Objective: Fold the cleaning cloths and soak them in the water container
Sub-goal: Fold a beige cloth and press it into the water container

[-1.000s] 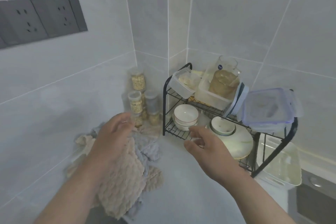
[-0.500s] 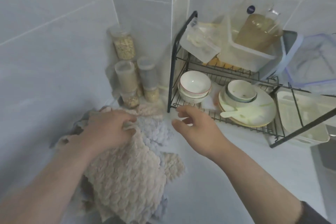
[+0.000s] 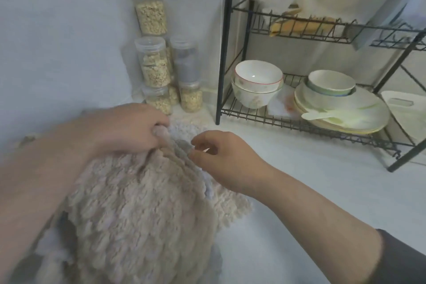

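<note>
Soft, cool, even light is filling the tiled kitchen corner, leaving only faint shadows beneath the black wire dish rack [image 3: 223, 53] and the fluffy beige cloth [image 3: 143, 210]. A small glint is shining in the white ceramic bowl [image 3: 258, 74]. Motion blur is smearing the upper right and lower left edges.

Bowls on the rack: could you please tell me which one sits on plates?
The green bowl on the right, atop the plates; the two white bowls stack directly on the shelf.
</note>
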### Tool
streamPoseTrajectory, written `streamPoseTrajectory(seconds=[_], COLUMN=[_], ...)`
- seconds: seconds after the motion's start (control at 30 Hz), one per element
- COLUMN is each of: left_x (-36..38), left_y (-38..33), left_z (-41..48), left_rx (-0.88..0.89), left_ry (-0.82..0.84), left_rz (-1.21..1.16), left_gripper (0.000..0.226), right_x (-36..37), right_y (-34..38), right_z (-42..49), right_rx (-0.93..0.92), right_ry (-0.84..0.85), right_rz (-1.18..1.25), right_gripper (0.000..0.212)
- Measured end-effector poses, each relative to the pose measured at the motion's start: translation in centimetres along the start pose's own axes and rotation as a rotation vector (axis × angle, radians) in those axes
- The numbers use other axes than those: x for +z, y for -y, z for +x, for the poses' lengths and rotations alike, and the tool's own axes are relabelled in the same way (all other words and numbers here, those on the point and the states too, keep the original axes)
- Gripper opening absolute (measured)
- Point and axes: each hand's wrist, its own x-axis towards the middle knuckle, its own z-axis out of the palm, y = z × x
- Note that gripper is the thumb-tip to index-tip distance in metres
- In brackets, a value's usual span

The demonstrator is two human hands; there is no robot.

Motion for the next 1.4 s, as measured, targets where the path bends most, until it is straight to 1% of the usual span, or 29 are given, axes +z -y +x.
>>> streamPoseTrajectory(seconds=[0.03,0.1,0.17,0.2,0.3,0.33,0.4,0.5,0.57,0.67,0.7,0.73,0.77,0.8,0.83,0.9,0.93,1.0,1.1,1.17,1.27,1.33,1.4], left_x=[0.1,0.2,0.1,0.1,0.1,0.1,0.1,-0.3,-0.8,-1.5,-1.7,-2.0,-2.4,-2.7,-3.1,-3.8,-4.3,-5.5,-7.9,-9.2,-10.6,-11.4,-11.9], left_y=[0.1,0.1,0.2,0.2,0.1,0.0,-0.2,-0.4,-0.9,-1.7,-1.9,-2.2,-2.4,-2.6,-2.7,-2.7,-2.8,-2.8,-3.1,-3.7,-5.4,-6.6,-7.8], left_z=[-0.1,-0.3,-0.9,-1.3,-3.0,-3.6,-4.8,-6.5,-7.3,-7.9,-8.0,-8.1,-8.1,-8.1,-8.1,-7.8,-7.7,-7.5,-7.4,-7.7,-7.9,-7.7,-7.1], left_rx=[0.000,0.034,0.073,0.086,0.097,0.103,0.117,0.156,0.195,0.253,0.270,0.282,0.291,0.301,0.309,0.313,0.312,0.316,0.319,0.351,0.427,0.480,0.523], left_ry=[-0.025,-0.089,-0.195,-0.256,-0.425,-0.466,-0.535,-0.621,-0.680,-0.697,-0.698,-0.704,-0.711,-0.716,-0.721,-0.737,-0.751,-0.813,-0.944,-0.981,-0.974,-0.951,-0.926], left_rz=[0.013,0.036,-0.016,-0.061,-0.208,-0.241,-0.297,-0.463,-0.541,-0.653,-0.681,-0.705,-0.729,-0.753,-0.772,-0.799,-0.807,-0.847,-0.962,-0.998,-1.039,-1.076,-1.134], left_gripper=[0.033,0.024,0.012,0.010,0.013,0.013,0.014,0.013,0.016,0.014,0.013,0.013,0.014,0.014,0.015,0.015,0.015,0.016,0.016,0.018,0.026,0.024,0.019], right_x=[0.3,1.0,1.8,2.2,3.5,3.9,4.5,4.3,3.8,3.0,2.7,2.5,2.2,1.9,1.5,0.6,0.2,-0.8,-2.2,-3.2,-6.2,-9.0,-12.0], right_y=[-0.3,-0.5,-0.5,-0.5,-0.4,-0.2,0.3,1.4,2.1,2.5,2.5,2.4,2.1,2.0,1.9,1.6,1.8,1.8,0.9,-0.1,-0.6,-0.5,-0.3], right_z=[-0.2,-0.9,-1.6,-2.1,-3.5,-3.9,-4.6,-5.5,-5.9,-5.6,-5.2,-4.8,-4.5,-4.3,-4.4,-4.5,-4.9,-5.4,-6.4,-7.6,-10.3,-12.4,-14.5], right_rx=[-0.012,-0.047,-0.073,-0.076,-0.082,-0.097,-0.125,-0.128,-0.101,-0.145,-0.124,-0.088,-0.057,-0.042,-0.033,-0.027,-0.040,-0.046,-0.054,-0.049,-0.027,-0.039,-0.046], right_ry=[0.002,0.027,0.045,0.031,-0.083,-0.134,-0.248,-0.294,-0.330,-0.452,-0.469,-0.450,-0.425,-0.421,-0.449,-0.514,-0.539,-0.558,-0.510,-0.531,-0.661,-0.784,-0.881], right_rz=[-0.012,-0.030,-0.021,-0.020,-0.027,-0.047,-0.118,-0.139,-0.065,0.059,0.088,0.137,0.174,0.189,0.193,0.175,0.166,0.127,0.035,-0.021,-0.076,-0.089,-0.111], right_gripper=[0.034,0.026,0.032,0.036,0.045,0.043,0.033,0.026,0.031,0.037,0.042,0.043,0.033,0.017,0.007,0.020,0.021,0.020,0.016,0.015,0.015,0.007,0.009])
